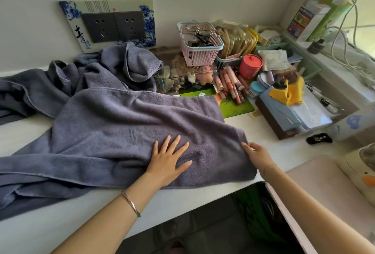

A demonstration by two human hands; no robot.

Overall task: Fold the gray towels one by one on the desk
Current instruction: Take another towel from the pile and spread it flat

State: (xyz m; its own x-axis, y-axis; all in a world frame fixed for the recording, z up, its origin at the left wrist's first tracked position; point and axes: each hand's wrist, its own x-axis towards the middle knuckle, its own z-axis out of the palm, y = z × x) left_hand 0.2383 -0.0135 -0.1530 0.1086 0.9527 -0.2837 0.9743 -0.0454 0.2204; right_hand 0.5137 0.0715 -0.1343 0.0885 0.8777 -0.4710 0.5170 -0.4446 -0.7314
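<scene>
A large gray towel (125, 123) lies spread over the white desk (269, 152), its left end bunched and hanging toward the front edge. My left hand (169, 159) presses flat on the towel's near right part, fingers spread. At the towel's right edge my right hand (256, 155) holds the fabric, the thumb on top of it and the fingers tucked under the lifted edge. More gray towels (97, 68) sit crumpled in a heap at the back left against the wall.
Clutter fills the back right: a pink basket (199, 43), a clear box of trinkets (182, 77), pens and tubes (231, 85), a red tin (250, 66), a green mat (235, 107), a blue box with yellow cloth (292, 105). A black clip (319, 138) lies on the desk. Wall sockets (113, 27) are behind.
</scene>
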